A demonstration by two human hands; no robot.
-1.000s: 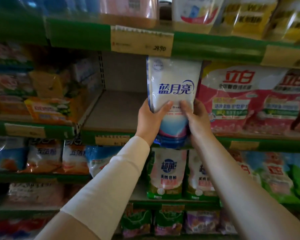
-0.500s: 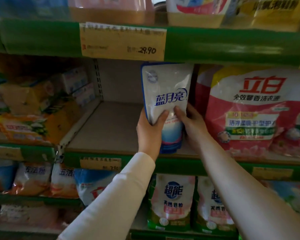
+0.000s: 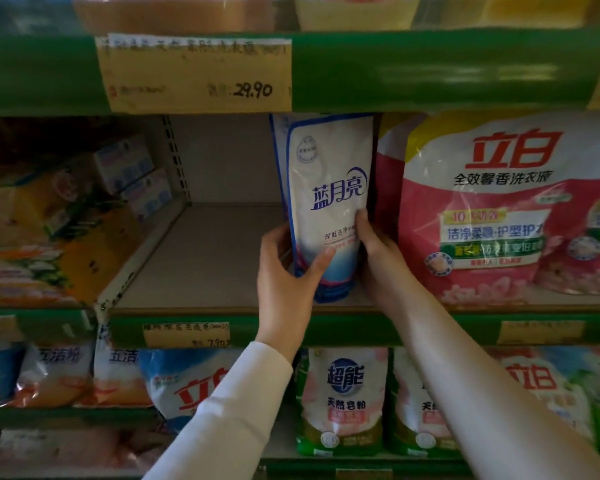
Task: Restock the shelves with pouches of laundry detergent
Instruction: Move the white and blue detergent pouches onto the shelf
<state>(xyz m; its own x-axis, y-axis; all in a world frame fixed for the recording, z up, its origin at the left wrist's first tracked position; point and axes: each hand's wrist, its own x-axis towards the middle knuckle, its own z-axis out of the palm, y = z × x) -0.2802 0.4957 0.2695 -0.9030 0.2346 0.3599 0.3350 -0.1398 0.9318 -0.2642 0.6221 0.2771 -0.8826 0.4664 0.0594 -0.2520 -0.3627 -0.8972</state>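
A white detergent pouch (image 3: 329,181) with blue lettering and a blue base stands upright on the beige middle shelf (image 3: 205,258), close against the big pink pouches on its right. My left hand (image 3: 288,271) grips its lower left side, thumb across the front. My right hand (image 3: 378,251) holds its lower right edge, fingers curled round it. A second pouch edge shows just behind it on the left.
Large pink and white pouches (image 3: 499,209) fill the shelf to the right. Boxes and yellow packs (image 3: 66,220) sit beyond a divider (image 3: 142,258) on the left. A green shelf lip with a 29.90 price tag (image 3: 194,74) hangs above. More pouches (image 3: 343,400) line the lower shelf.
Both hands have carried the pouch forward and down from in front of the shelf onto the shelf board beside the pink pouches. The camera has moved closer.
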